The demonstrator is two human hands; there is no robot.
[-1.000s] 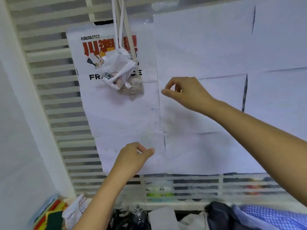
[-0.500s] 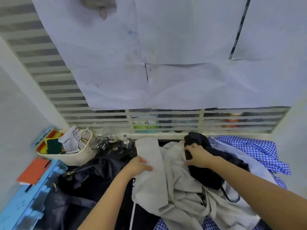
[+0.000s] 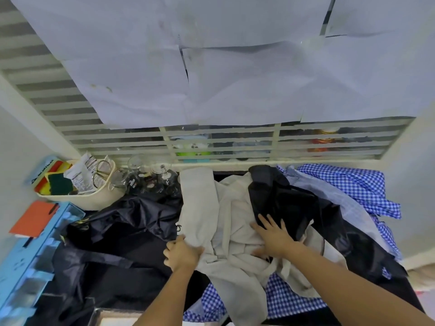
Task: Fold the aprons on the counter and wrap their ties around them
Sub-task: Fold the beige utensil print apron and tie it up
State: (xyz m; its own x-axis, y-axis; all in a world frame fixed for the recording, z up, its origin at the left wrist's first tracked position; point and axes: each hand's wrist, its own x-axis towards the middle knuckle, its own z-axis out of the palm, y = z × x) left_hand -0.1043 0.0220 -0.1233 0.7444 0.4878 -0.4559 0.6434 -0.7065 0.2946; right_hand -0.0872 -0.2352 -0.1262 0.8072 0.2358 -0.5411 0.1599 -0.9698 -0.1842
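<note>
A crumpled beige apron (image 3: pixel 226 222) lies in the middle of the counter, on top of a heap of other aprons. My left hand (image 3: pixel 182 254) grips its left edge, fingers curled round the cloth. My right hand (image 3: pixel 273 236) lies flat with spread fingers on the beige apron, right beside a black apron (image 3: pixel 284 203). A dark navy apron (image 3: pixel 122 231) sprawls to the left. Blue checked aprons (image 3: pixel 353 184) lie at the right and under the heap at the front.
A cream basket (image 3: pixel 94 198) with sponges, packets and scissors stands at the back left, next to several glass jars (image 3: pixel 150 177). A blue rack (image 3: pixel 30 262) with an orange notebook (image 3: pixel 33 218) fills the left edge. A slatted window covered with paper sheets rises behind the counter.
The view dropped from the window to the counter. Both hands came down from the air; the left slid toward me along the beige apron and took hold, the right moved toward me onto it.
</note>
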